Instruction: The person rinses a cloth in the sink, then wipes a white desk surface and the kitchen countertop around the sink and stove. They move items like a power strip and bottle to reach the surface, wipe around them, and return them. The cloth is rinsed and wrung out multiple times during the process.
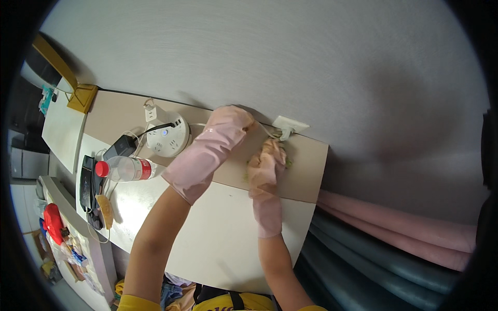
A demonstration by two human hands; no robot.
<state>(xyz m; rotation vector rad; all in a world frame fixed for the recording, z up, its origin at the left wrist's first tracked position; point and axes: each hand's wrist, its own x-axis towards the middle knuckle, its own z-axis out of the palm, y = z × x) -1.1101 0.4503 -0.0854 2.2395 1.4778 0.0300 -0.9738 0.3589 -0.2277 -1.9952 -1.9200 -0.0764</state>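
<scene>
Both hands wear pink rubber gloves. My left hand (233, 120) is raised near the wall, at the white power cord (263, 129); its fingers are bent out of sight, so what it holds cannot be told. My right hand (268, 161) presses down on a green cloth or net-like thing (288, 162), which shows only at the edges of the glove, on the beige strip at the back of the white desk (218, 241). A white plug (286, 134) sits in the wall socket (297, 123) just beyond the right fingertips.
Left of my left hand stands a round white power strip (167, 136) with a cube adapter (155, 114) and a black charger (122, 147). A plastic bottle (128, 169) with a red cap lies nearby. Further left is a yellow-framed mirror (82, 98); curtains (381, 248) hang at the right.
</scene>
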